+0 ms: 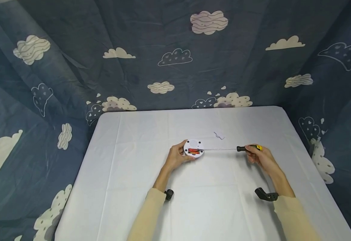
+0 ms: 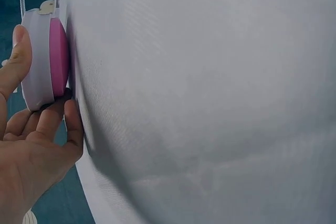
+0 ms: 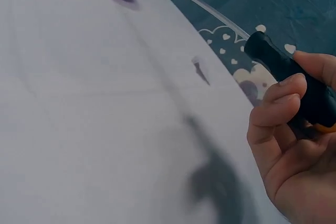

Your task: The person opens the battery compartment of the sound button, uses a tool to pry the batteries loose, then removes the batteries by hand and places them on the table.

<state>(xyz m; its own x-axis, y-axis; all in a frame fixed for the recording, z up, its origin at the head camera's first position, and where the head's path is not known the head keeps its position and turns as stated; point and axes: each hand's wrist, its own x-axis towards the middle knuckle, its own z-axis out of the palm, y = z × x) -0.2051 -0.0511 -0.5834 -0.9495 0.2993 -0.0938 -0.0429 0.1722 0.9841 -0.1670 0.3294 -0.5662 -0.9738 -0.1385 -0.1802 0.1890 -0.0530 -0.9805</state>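
My left hand [image 1: 176, 156] grips the rim of a round white device [image 1: 193, 144], with its speaker holes and open battery bay facing up. Red batteries [image 1: 193, 151] lie side by side in the bay. The left wrist view shows the device's pink face [image 2: 59, 59] turned toward the table; whether it touches the cloth I cannot tell. My right hand [image 1: 261, 159] holds a long screwdriver [image 1: 241, 148] by its black and yellow handle. Its shaft runs level to the left, and the tip is at the batteries' right end; exact contact is too small to tell.
A small white piece, apparently a battery cover [image 1: 219, 135], lies on the table behind the screwdriver shaft. White cloth covers the table [image 1: 139, 174]. Dark cloud-printed curtains [image 1: 175, 77] hang along the back and both sides.
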